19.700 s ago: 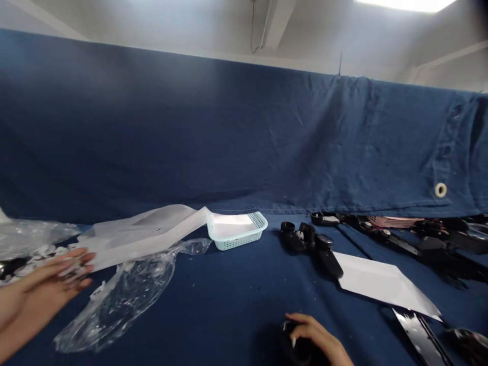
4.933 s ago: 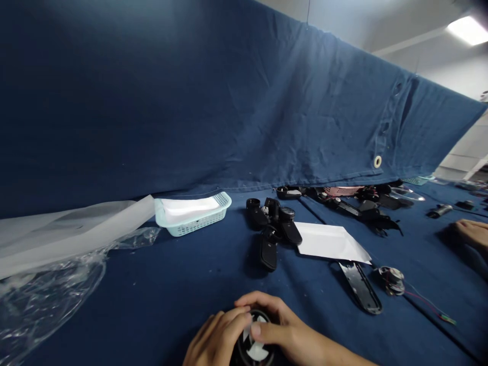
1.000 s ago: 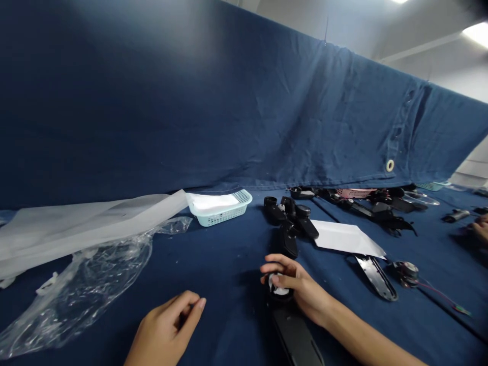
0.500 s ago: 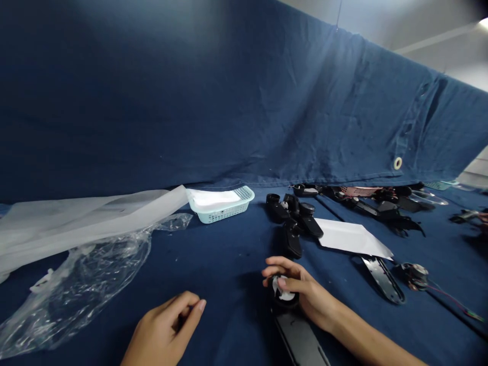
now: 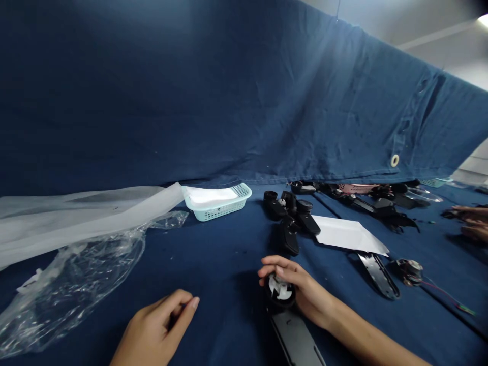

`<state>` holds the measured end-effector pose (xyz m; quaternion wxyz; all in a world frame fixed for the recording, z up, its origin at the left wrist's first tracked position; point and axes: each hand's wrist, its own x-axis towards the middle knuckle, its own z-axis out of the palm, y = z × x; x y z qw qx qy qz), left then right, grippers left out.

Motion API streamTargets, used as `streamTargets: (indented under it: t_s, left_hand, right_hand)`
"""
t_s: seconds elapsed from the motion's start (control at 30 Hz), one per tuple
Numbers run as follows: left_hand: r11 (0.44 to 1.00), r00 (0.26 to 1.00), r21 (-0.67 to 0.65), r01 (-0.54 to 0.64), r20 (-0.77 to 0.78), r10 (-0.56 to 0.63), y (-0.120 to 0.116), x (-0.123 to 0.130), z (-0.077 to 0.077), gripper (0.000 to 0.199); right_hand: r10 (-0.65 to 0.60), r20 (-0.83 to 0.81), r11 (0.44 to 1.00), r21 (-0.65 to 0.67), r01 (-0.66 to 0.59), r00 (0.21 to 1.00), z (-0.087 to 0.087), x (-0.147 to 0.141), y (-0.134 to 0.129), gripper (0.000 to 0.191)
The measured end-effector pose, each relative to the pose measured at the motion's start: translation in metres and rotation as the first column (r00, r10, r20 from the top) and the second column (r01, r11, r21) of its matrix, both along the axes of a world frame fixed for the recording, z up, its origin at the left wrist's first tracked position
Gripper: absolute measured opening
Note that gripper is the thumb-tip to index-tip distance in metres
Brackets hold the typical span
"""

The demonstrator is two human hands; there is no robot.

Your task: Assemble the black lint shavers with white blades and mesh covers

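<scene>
A long black device [image 5: 297, 338] with a round cup-like end lies on the blue cloth at the bottom centre. White crumpled pieces [image 5: 280, 288] sit inside its round end. My right hand [image 5: 305, 292] is wrapped round that end from the right, thumb and fingers at its rim. To the left, my left hand [image 5: 158, 325] rests near the cloth, fingers curled in and thumb against them, with nothing visible in it.
Clear plastic film [image 5: 87, 279] and a white sheet [image 5: 114, 208] lie left. A mint basket [image 5: 223, 209] holds white paper. Black parts [image 5: 290, 236], white paper [image 5: 348, 234], a metallic-lined shell [image 5: 379, 274] and a wired motor [image 5: 409, 271] lie right. Another person's hands [image 5: 476, 223] show far right.
My right thumb has lifted off the white pieces toward the rim, so more of them shows. The view has shifted slightly. More of the other person's hands shows at the right edge.
</scene>
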<state>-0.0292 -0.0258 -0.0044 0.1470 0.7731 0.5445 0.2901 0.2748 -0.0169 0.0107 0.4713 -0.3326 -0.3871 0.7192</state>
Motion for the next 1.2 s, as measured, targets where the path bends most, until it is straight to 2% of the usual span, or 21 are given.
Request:
streamTargets:
  t_s: [0.27,0.47,0.83,1.07,1.2]
  left_hand:
    - [1.000,1.000,-0.020,-0.004,-0.010,0.004,-0.0011,-0.0016,0.0015,0.037]
    - [0.998,1.000,-0.068,-0.014,-0.026,0.012,-0.0016,-0.0033,-0.0008,0.037]
    - [0.996,1.000,-0.085,-0.022,-0.022,0.020,0.0004,-0.0012,0.0035,0.038]
    - [0.997,0.999,-0.064,-0.042,-0.025,0.040,-0.0024,-0.0013,0.0032,0.040]
    - [0.997,0.999,-0.068,-0.039,-0.012,0.038,-0.0028,-0.0001,0.0041,0.039]
  right_hand:
    - [-0.004,-0.004,1.000,0.012,0.004,1.000,-0.0014,0.0005,0.0013,0.035]
    - [0.010,-0.006,1.000,0.007,-0.010,1.000,-0.0023,0.0003,0.0008,0.030]
    - [0.000,0.023,0.999,0.033,-0.001,1.000,-0.0007,0.0010,-0.0008,0.043]
    - [0.010,-0.011,1.000,0.000,-0.010,1.000,-0.0017,0.0004,0.0014,0.030]
    - [0.003,-0.012,1.000,-0.001,-0.003,1.000,-0.0016,-0.0009,0.0030,0.030]
